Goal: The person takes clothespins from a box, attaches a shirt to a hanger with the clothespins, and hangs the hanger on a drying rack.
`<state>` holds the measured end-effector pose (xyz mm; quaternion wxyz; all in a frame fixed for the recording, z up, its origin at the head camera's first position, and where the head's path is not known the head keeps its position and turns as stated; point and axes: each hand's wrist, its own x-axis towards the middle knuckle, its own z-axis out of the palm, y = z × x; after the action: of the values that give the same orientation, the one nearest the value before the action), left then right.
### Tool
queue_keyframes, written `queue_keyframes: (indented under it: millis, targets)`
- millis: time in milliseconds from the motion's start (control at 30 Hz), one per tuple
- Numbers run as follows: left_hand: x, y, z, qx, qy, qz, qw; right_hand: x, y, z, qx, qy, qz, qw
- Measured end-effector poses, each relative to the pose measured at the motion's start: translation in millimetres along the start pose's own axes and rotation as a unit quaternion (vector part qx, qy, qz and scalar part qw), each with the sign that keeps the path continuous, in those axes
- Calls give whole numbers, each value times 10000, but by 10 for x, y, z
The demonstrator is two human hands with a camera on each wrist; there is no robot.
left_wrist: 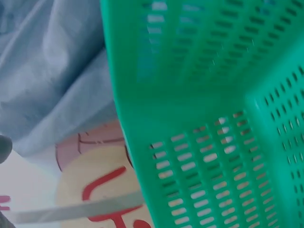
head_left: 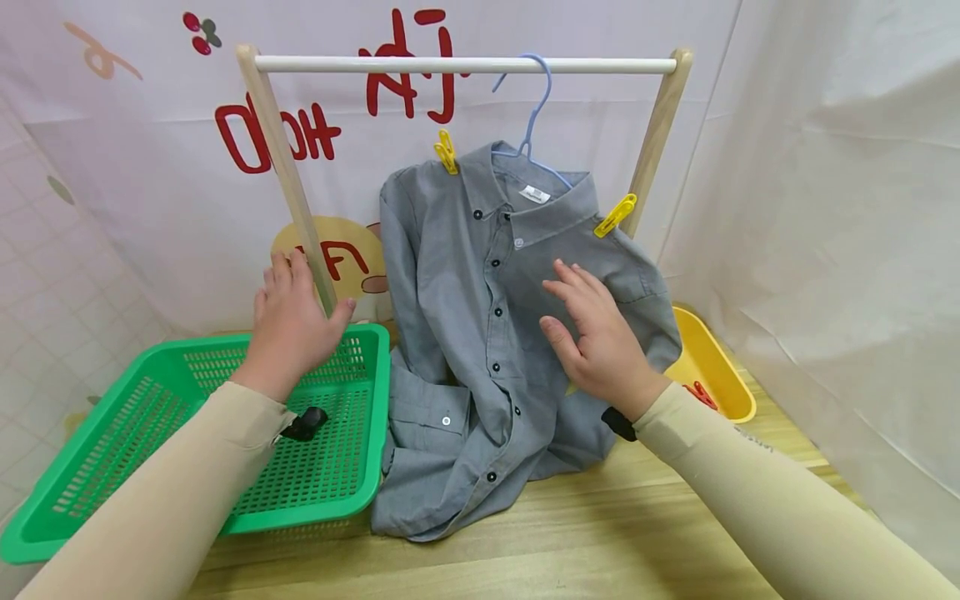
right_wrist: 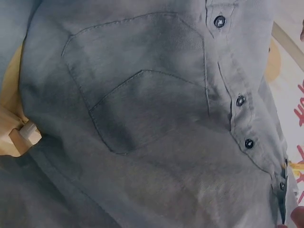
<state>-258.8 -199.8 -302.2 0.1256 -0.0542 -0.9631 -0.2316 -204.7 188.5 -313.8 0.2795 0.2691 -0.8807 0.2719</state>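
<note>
A grey button-up shirt (head_left: 457,292) hangs on a blue hanger (head_left: 532,125), hooked over a white rail; its lower part lies on the wooden tabletop. Yellow clothespins sit at both shoulders, one on the left (head_left: 446,152) and one on the right (head_left: 616,217). My left hand (head_left: 288,333) is raised above a green basket (head_left: 378,417), fingers spread, holding nothing. In front of the shirt's chest, my right hand (head_left: 600,346) is held with fingers extended and nothing in it. The right wrist view shows the shirt's chest pocket (right_wrist: 147,109) and dark buttons close up.
The rail (head_left: 360,64) spans two wooden posts, the left one (head_left: 288,167) rising behind the basket. Partly behind the shirt at right stands a yellow bin (head_left: 720,354) with red clips (head_left: 702,394) inside. A printed white backdrop (head_left: 135,192) closes off the rear.
</note>
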Motion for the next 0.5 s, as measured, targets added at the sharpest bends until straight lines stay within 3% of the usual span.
queue_keyframes:
  millis: [100,333,500]
  targets:
    - [-86,58,3,119,-98,35,9999,-5,-21,15,15,-176,6,9998]
    - [-283,238,13,257,-930,197,9951,-33,-54,45,-24,-861,250,9960]
    - [-404,360,68,273,-1249,299,9913,-66,-91,78,-53,-1276,433,9909]
